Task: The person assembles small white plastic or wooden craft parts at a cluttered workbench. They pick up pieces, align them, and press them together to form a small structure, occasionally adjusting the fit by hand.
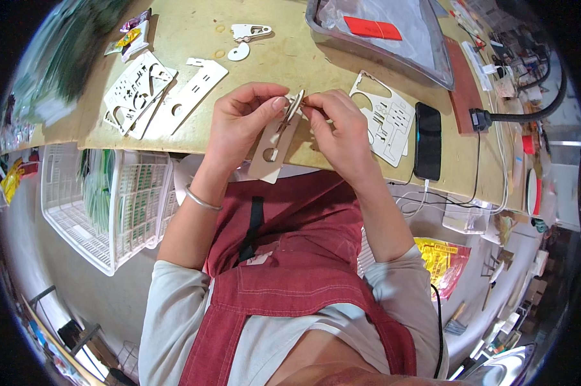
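The table (284, 61) spans the scene; a grey tray (385, 67) sits far right; cut-out sheets (190, 93) lie left and right; left hand (242, 122) and right hand (340, 128) pinch a pale assembly (266, 169) between them at the near edge; a phone (428, 141) lies right

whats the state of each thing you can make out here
Left hand: pinching the pale assembly
Right hand: touching it
Pale assembly: held, partly hidden
Left cut-out sheets: flat, overlapping
Right cut-out sheets: flat, overlapping
Phone: lying flat, plugged in
Gray tray: open-topped
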Available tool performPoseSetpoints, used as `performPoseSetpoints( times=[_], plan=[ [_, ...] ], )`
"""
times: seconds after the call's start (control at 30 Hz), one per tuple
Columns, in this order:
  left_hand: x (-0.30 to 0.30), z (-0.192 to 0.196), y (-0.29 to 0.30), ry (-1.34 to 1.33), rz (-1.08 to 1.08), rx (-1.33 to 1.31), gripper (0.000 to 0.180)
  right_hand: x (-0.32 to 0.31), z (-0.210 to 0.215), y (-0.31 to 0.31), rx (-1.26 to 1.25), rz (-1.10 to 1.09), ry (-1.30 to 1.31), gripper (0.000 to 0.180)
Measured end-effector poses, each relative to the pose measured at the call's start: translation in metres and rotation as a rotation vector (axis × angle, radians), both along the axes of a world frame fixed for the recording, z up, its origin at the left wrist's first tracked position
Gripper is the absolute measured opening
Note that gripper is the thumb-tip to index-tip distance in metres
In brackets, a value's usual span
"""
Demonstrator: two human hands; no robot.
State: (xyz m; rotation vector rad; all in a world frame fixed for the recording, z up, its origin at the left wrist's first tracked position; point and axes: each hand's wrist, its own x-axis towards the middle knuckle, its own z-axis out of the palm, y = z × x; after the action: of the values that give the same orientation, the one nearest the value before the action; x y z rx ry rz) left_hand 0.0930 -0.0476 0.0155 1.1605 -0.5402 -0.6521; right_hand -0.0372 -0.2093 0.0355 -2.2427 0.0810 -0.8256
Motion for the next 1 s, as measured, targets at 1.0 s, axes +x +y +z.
performPoseSetpoints(
  times=[1.0],
  plan=[
    [-0.056, -0.032, 0.069, -1.154, 0.537, 0.436, 0.037, -0.002, -0.014, 0.003, 0.436, -0.132, 0.100, 0.022]
  ],
)
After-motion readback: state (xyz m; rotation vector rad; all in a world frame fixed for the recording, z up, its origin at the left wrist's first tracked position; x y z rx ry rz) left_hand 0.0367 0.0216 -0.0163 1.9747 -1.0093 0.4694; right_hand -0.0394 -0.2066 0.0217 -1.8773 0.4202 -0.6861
